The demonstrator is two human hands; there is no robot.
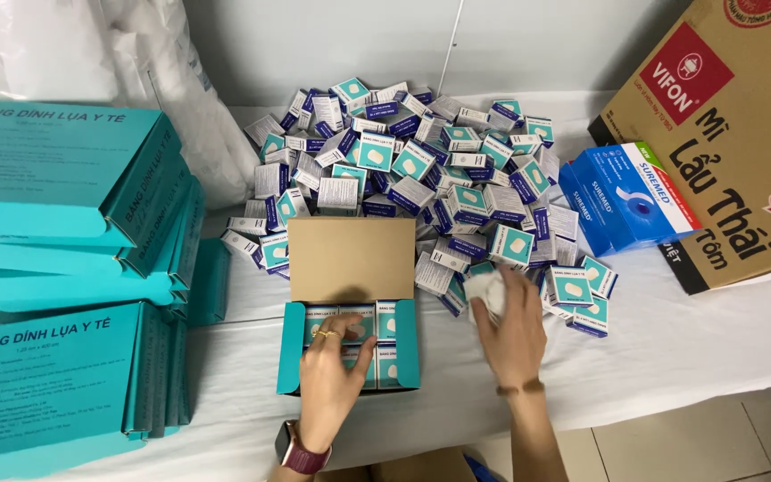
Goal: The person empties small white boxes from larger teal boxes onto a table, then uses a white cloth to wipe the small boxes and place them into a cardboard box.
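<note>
An open teal carton point(294, 348) with a raised brown lid point(351, 259) lies on the white-covered table point(671, 348). Small teal-and-white boxes fill part of it. My left hand point(332, 370), with rings and a wrist band, rests inside the carton, fingers pressing on the small boxes there. My right hand point(512, 330) is just right of the carton, closed around one small white box point(487, 290) at the near edge of a big heap of small boxes point(421, 170).
Stacks of flat teal cartons point(64, 196) rise at the left, more below point(55, 384). Blue boxes point(626, 196) and a large brown cardboard case point(733, 134) stand at the right. White plastic bags point(162, 80) lean on the back wall. Tiled floor shows at lower right.
</note>
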